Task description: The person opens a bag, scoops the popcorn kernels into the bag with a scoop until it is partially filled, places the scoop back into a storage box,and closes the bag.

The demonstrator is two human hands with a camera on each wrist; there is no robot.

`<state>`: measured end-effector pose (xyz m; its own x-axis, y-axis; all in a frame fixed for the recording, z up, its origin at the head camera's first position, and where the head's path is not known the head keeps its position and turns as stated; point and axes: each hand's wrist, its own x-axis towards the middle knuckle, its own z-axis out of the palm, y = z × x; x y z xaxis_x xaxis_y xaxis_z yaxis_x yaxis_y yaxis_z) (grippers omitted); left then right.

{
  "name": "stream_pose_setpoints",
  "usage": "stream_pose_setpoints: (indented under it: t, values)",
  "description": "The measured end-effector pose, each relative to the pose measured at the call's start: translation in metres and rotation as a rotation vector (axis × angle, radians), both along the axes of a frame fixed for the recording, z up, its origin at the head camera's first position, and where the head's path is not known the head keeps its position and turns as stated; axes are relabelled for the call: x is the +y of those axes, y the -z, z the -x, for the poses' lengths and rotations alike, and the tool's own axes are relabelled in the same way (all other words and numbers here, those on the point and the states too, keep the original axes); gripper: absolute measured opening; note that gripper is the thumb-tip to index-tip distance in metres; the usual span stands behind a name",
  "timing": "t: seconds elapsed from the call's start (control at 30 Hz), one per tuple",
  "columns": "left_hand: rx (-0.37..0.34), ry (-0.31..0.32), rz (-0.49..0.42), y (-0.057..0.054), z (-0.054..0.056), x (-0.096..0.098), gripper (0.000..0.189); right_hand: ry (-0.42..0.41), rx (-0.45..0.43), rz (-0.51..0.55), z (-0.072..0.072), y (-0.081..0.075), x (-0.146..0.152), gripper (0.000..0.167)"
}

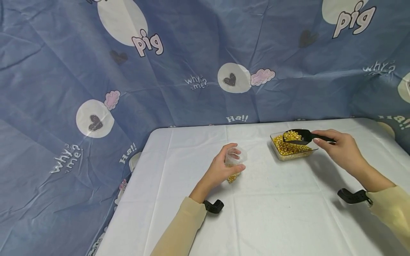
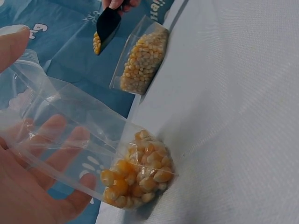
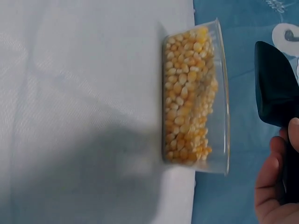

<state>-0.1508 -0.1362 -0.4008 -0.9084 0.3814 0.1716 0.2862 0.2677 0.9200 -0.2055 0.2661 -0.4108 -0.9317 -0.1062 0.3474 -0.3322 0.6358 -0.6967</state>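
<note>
My left hand [image 1: 219, 168] holds a clear plastic bag [image 2: 88, 105] upright, thumb and fingers curved round its upper part. Its rounded mouth gapes upward, and corn kernels [image 2: 145, 172] fill the bottom, close over the white tabletop. With my right hand [image 1: 344, 149] I grip a black scoop [image 1: 306, 136] by its handle. A heap of yellow corn kernels [image 1: 291, 136] lies in the scoop. Held level, the scoop is above a clear rectangular container [image 3: 225, 107] that has more corn kernels [image 3: 184, 93] in it.
A white cloth [image 1: 266, 213] covers the table, with light creases. Behind it hangs a blue printed curtain [image 1: 192, 53]. Black wrist mounts [image 1: 214, 207] stick out at both sleeves. The container stands near the table's far edge, to the right of the bag.
</note>
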Motion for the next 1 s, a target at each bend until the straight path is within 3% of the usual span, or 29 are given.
stream_pose_setpoints:
  t: [0.4,0.8,1.0]
  values:
    - [0.017,-0.027,0.024,0.008,0.003,0.000,0.071,-0.054,0.024,0.022,0.000,-0.011,-0.020,0.031]
    - [-0.018,0.003,-0.002,0.001,0.002,-0.002,0.070,-0.098,0.044,0.021,0.004,-0.018,-0.038,0.029]
    - [-0.012,0.000,-0.002,0.003,0.004,-0.002,0.071,-0.125,0.036,0.047,0.006,-0.023,-0.050,0.027]
